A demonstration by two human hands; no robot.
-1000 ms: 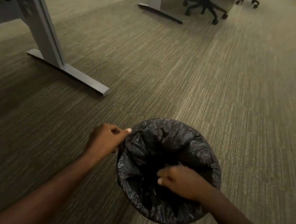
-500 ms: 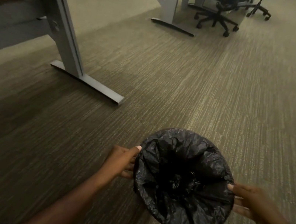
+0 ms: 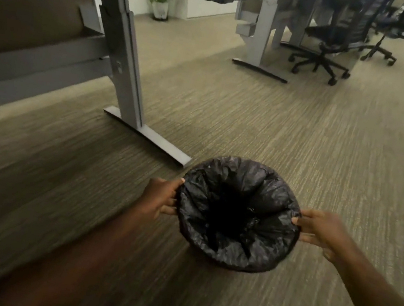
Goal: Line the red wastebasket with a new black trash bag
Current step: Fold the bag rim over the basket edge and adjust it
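A black trash bag (image 3: 264, 189) lines a round wastebasket on the carpet; the plastic folds over the whole rim, so no red of the basket shows. My left hand (image 3: 159, 197) grips the bag-covered rim on its left side, thumb on top. On the opposite side my right hand (image 3: 320, 231) holds the rim, fingers against the outside. The bag's inside is dark and crumpled.
A grey desk leg with a flat foot (image 3: 145, 133) stands just left of the basket, under a desk at the left. A second desk leg (image 3: 260, 37), two black office chairs (image 3: 326, 48) and a potted plant (image 3: 160, 0) lie farther back. Carpet (image 3: 328, 151) stretches to the right.
My right hand has come out of the bag and taken the rim's right side. The view has tilted up, and the basket now sits closer to the desk foot.
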